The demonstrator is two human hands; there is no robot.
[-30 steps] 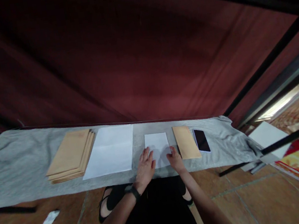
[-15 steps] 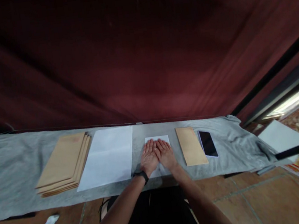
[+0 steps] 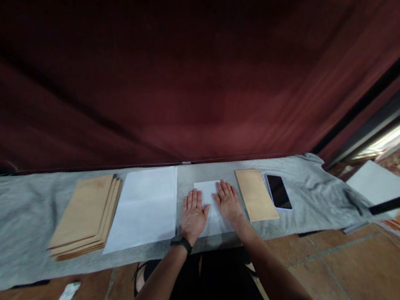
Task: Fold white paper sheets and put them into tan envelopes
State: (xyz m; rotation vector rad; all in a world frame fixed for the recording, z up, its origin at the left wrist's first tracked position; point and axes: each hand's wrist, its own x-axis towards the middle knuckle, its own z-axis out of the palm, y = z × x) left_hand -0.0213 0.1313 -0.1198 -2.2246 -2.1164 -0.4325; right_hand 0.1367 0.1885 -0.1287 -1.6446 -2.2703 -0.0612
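Note:
Between my hands a narrow white sheet of paper (image 3: 213, 212), apparently folded, lies flat on the grey cloth. My left hand (image 3: 193, 214) rests palm down over its left edge, thumb out to the side. Flat on the right edge is my right hand (image 3: 228, 201), fingers stretched forward. Neither hand grips anything. To the left lies a stack of larger white paper (image 3: 143, 207). A single brown envelope (image 3: 256, 194) is just right of my right hand.
A pile of brown envelopes (image 3: 82, 211) lies at the left on the grey cloth (image 3: 13, 226). A phone (image 3: 279, 191) sits beside the single envelope. A dark red curtain (image 3: 192, 96) hangs behind the table. A crumpled white scrap (image 3: 68, 293) lies on the tiled floor.
My hands were side by side in the middle of the narrow sheet. They have slid apart, left hand leftward and right hand rightward, uncovering the paper's middle.

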